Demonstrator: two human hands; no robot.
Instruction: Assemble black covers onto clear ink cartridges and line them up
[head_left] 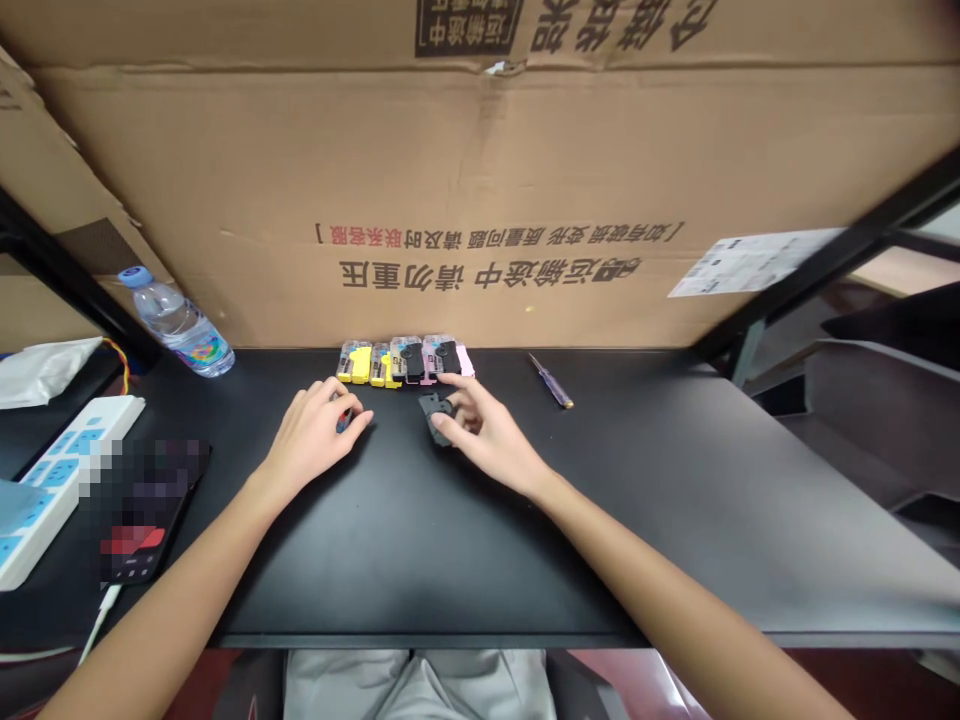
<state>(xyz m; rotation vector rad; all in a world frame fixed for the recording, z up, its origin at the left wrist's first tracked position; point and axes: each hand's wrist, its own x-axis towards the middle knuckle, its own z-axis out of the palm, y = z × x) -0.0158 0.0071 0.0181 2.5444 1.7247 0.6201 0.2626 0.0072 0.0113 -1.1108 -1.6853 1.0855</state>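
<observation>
- Cardboard carton [480,170] upright along the far edge of the black table [420,570], closing off the view ahead.
- Power strip [67,480] and water bottle [176,325] kept out to the left, away from the work area.
- Colored plastic cartridges [401,362] lined up side by side, within reach of both hands.
- Right hand [487,435] closed on a black plastic part [435,412], just in front of the row.
- Left hand [315,435] curled shut over a small item [343,420], mostly hidden.
- Screwdriver [551,380] lying apart, right of the row.
</observation>
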